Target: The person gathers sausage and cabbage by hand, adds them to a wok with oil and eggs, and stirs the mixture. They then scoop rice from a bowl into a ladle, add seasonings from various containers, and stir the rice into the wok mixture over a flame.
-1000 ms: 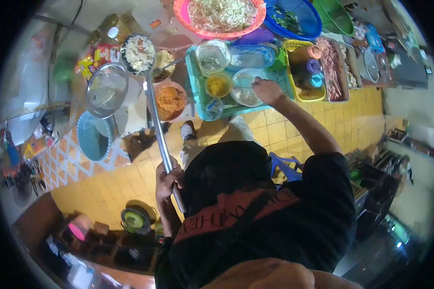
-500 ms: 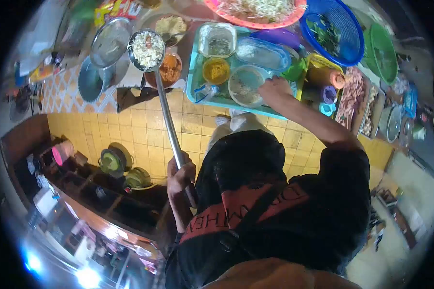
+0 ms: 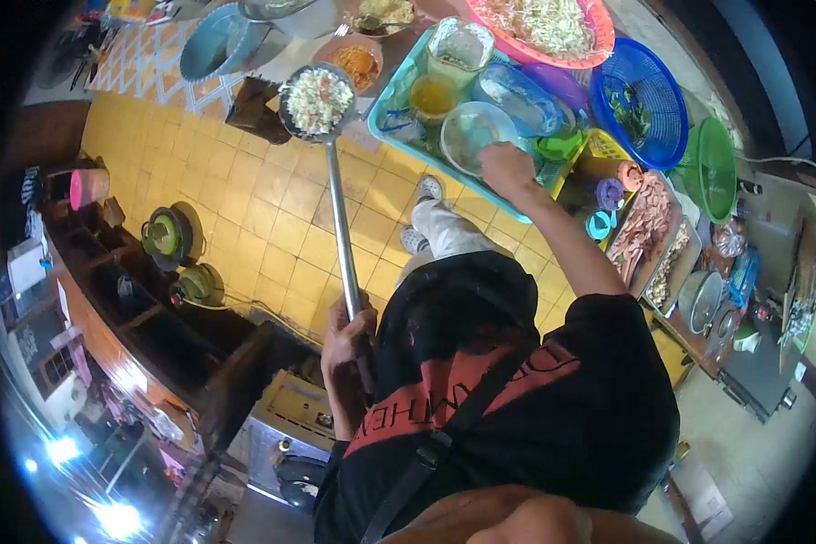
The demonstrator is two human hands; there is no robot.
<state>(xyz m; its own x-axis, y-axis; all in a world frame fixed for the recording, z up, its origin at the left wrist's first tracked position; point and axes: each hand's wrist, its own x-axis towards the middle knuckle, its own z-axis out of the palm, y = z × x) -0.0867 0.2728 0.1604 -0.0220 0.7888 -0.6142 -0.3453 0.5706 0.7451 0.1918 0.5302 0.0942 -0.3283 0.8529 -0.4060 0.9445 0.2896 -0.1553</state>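
My left hand is wrapped round the dark grip of a long-handled metal ladle. Chopped white and green food with pinkish bits fills the ladle's bowl, which is held level over the floor by the table edge. My right hand is closed at the near right rim of a whitish bowl with pale powdery contents; its fingertips are hidden. That bowl sits on a turquoise tray, beside a yellow-filled cup, a white-crusted tub and a clear blue container.
Behind the tray are a pink basin of shredded cabbage and a blue basket with leaves. Sliced meat lies on a tray at right. A bowl of orange food stands at left. Gas cylinders stand on the yellow tiled floor.
The view has turned and shifted, showing more floor and a stove. Both hands stay at the ladle and the whitish bowl, and the ladle still carries its food.
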